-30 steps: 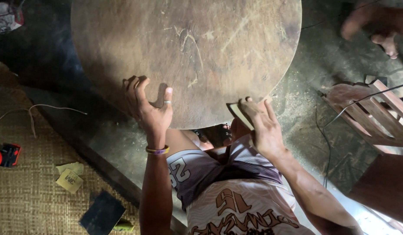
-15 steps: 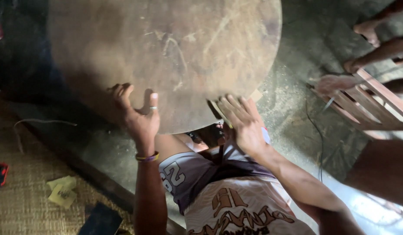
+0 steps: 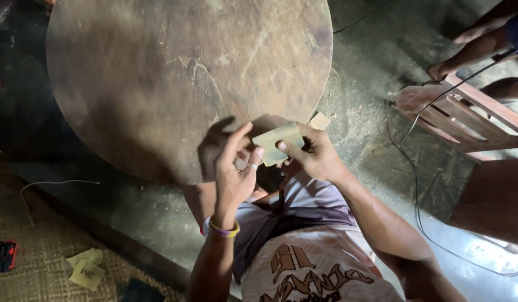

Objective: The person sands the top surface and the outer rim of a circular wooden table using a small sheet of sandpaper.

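Observation:
A large round wooden tabletop [image 3: 175, 72], brown and scratched, fills the upper left of the head view. At its near edge both hands meet over a small rectangular piece of pale sandpaper [image 3: 277, 142]. My right hand [image 3: 318, 156] pinches the piece with thumb and fingers. My left hand [image 3: 234, 170], with a ring and a purple and yellow wristband, touches its left end with the fingertips. A small tan block [image 3: 320, 120] shows just beyond my right hand at the tabletop's edge.
A reddish wooden slatted chair [image 3: 466, 120] stands at the right with a black cable [image 3: 415, 184] trailing over the concrete floor. Another person's foot [image 3: 441, 70] is beside it. A woven mat [image 3: 35, 263] at lower left holds yellowish paper scraps [image 3: 86, 268] and a red tool [image 3: 3, 256].
Both hands left the tabletop's rim and came together. The sandpaper piece is now held between them. The view shifted so the tabletop sits further left.

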